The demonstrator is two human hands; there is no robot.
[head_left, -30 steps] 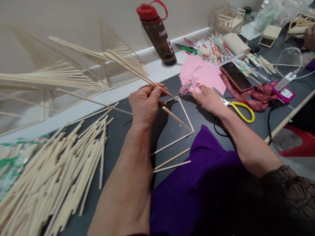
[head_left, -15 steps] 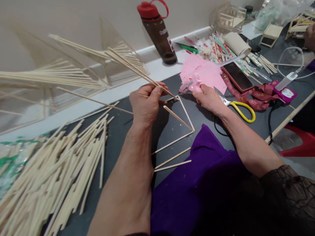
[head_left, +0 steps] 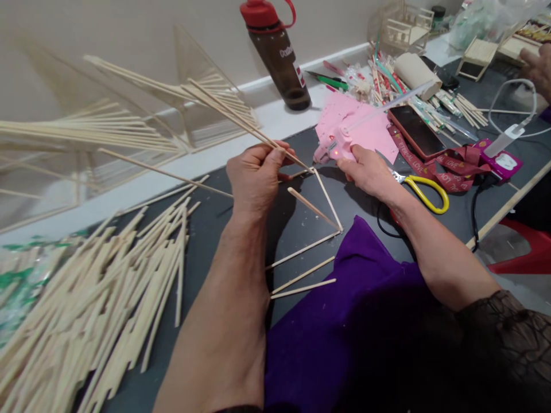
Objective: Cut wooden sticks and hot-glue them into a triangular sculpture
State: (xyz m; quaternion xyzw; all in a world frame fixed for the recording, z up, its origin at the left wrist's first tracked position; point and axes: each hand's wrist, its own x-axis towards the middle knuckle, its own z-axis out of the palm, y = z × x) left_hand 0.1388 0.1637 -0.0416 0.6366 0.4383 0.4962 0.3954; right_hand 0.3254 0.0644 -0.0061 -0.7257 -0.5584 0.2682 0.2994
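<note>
My left hand (head_left: 260, 172) pinches a thin wooden stick (head_left: 232, 117) between thumb and fingers, its lower end meeting a corner of a stick frame (head_left: 328, 199) on the dark table. Another stick (head_left: 314, 206) rises at a slant from the frame's nearer corner. My right hand (head_left: 365, 172) is wrapped round a pink hot glue gun (head_left: 338, 144), whose light glows and whose nozzle is close to the corner by the held stick. A clear glue stick (head_left: 391, 106) juts from its back. Yellow-handled scissors (head_left: 426, 194) lie just beyond my right wrist.
A heap of loose sticks (head_left: 103, 298) covers the left side. Finished stick structures (head_left: 206, 109) lean by the wall, with a dark bottle (head_left: 282, 66) behind. A phone (head_left: 415, 133), a strap and a purple power adapter (head_left: 501, 158) lie right. Another person's hand (head_left: 538, 69) is at far right.
My hands, the held stick and the glue gun keep nearly the same place; the view has shifted slightly. At far right the other person's hand has moved and now shows spread fingers.
</note>
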